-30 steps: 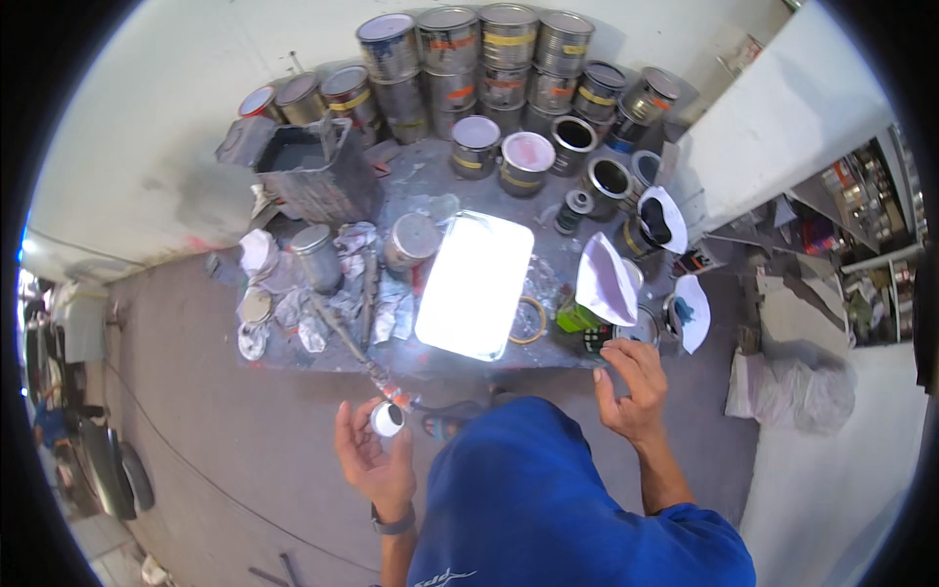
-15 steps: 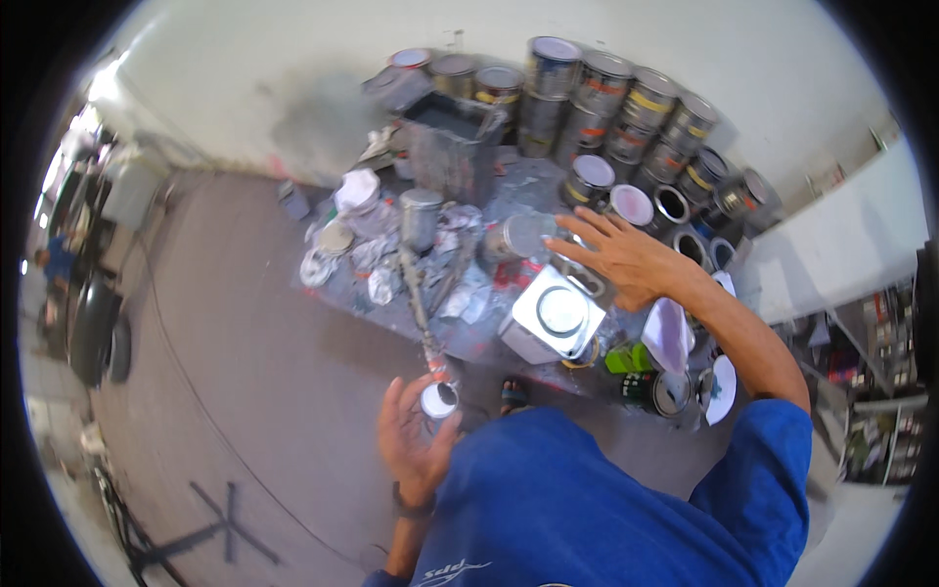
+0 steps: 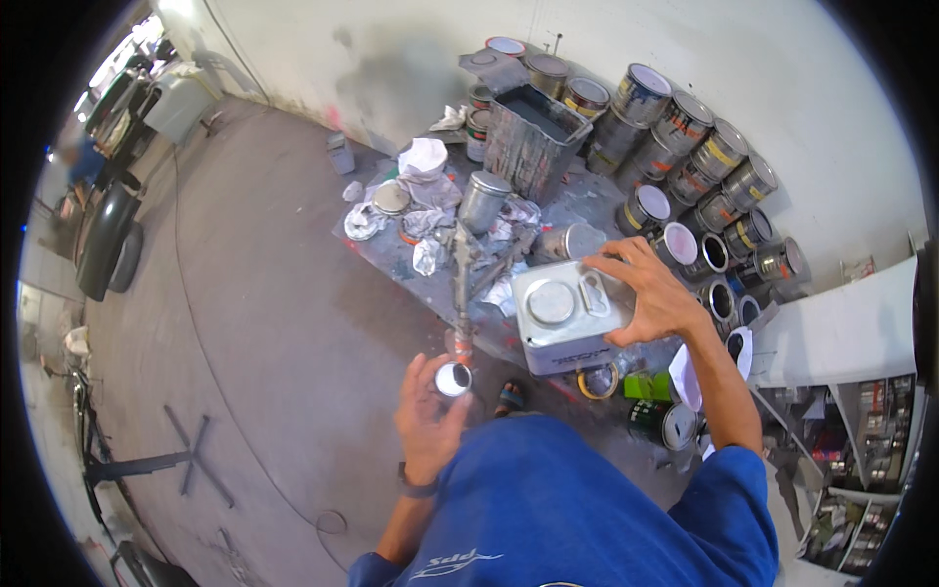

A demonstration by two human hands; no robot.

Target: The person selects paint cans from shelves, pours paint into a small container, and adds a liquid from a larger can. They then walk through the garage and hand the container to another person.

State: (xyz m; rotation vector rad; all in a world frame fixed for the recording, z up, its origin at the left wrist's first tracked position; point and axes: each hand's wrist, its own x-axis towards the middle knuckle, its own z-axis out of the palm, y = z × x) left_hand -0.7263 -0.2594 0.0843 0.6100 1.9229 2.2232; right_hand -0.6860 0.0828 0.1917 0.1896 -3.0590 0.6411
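My left hand (image 3: 427, 411) is closed around a small white cup (image 3: 446, 384), whose inside shows a dark patch. At the bench, my right hand (image 3: 653, 293) grips the upper right side of a square silver metal can (image 3: 575, 354), with the fingers over the far edge and the thumb on the near side. The can has a round lid (image 3: 550, 301) and a folding handle (image 3: 593, 293) on top. Whether its base touches the bench cannot be made out. A paint spray gun (image 3: 463, 269) with a grey metal cup (image 3: 483, 202) stands just beyond my left hand.
Crumpled papers (image 3: 427, 193) and a grey paint-crusted bin (image 3: 533, 137) occupy the bench (image 3: 391, 256). Paint cans (image 3: 685, 122) are stacked along the wall. Right of the square can are a tape roll (image 3: 597, 382), a green item (image 3: 648, 385) and a dark tin (image 3: 660, 423). A hose (image 3: 196, 313) crosses the floor.
My right hand was spread open above the square can; its fingers have now closed on the can's side. The left hand keeps hold of the white cup. The whole view has turned.
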